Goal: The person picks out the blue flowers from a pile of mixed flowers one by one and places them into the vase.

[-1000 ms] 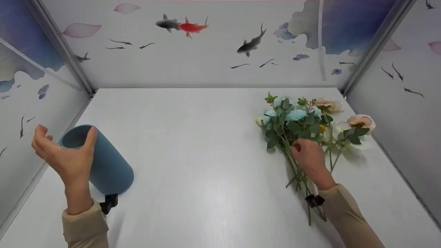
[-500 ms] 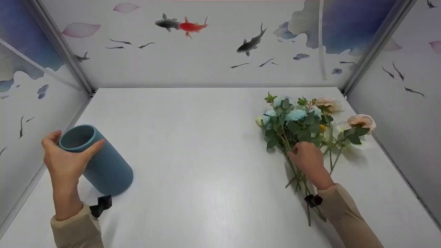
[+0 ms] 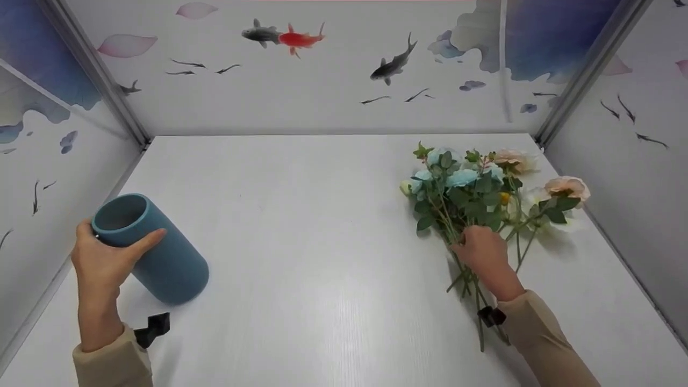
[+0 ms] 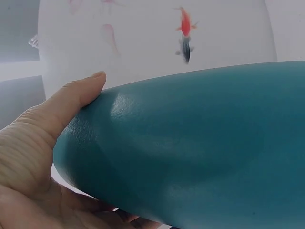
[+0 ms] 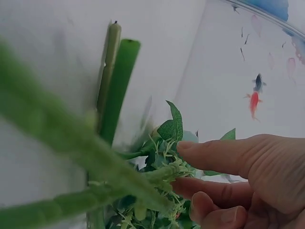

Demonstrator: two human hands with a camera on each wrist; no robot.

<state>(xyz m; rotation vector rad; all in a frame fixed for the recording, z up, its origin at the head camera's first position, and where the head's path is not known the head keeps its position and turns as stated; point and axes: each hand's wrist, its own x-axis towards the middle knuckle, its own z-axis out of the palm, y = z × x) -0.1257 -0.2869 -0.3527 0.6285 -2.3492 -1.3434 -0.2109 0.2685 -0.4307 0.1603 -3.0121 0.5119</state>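
Note:
On the left of the head view, a blue cylindrical vase (image 3: 169, 258) stands on the white table with its mouth up. My left hand (image 3: 105, 258) grips it just under the rim. The left wrist view shows the thumb (image 4: 78, 95) along one side of the vase (image 4: 190, 143) and the other fingers curled under the opposite side. Across the table lies a bunch of flowers (image 3: 462, 180), pale blue and peach with green leaves. My right hand (image 3: 484, 255) is over their stems. In the right wrist view, its thumb and forefinger pinch a green stem (image 5: 167, 172).
A separate peach flower (image 3: 567, 189) lies at the bunch's right, near the side wall. Printed walls with fish enclose the table (image 3: 322, 242) at the back and both sides. Loose stem ends (image 3: 481, 338) point toward the front.
My left hand has come down and left from the vase's mouth and closed round its upper part. My right hand has lowered slightly at the stems. The vase has stayed put.

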